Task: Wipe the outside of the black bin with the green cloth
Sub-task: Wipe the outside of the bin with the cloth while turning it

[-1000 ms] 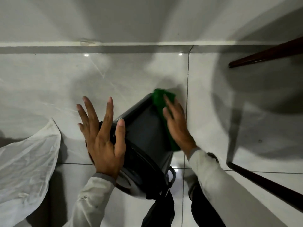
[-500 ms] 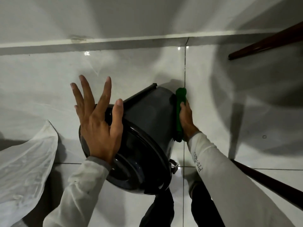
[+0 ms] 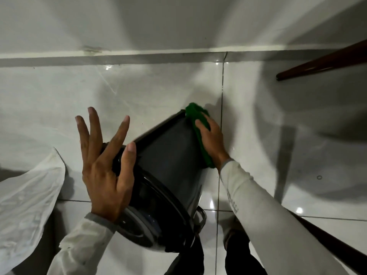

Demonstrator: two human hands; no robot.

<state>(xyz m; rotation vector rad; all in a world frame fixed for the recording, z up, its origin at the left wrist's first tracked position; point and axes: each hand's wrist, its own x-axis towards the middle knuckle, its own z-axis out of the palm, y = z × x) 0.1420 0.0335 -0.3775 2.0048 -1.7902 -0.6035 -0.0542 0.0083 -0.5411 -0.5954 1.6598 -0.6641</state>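
While the black bin lies tilted on the white floor tiles, left hand splayed flat against its near rim, right hand pressing the green cloth to its right side, white plastic bag far left.

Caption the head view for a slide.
Right hand presses green cloth against tilted black bin; left hand steadies it.

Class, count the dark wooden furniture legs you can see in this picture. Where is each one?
2. One wooden leg slants in at the upper right; the other wooden leg runs along the lower right, behind the right sleeve. Others may lie outside the frame.
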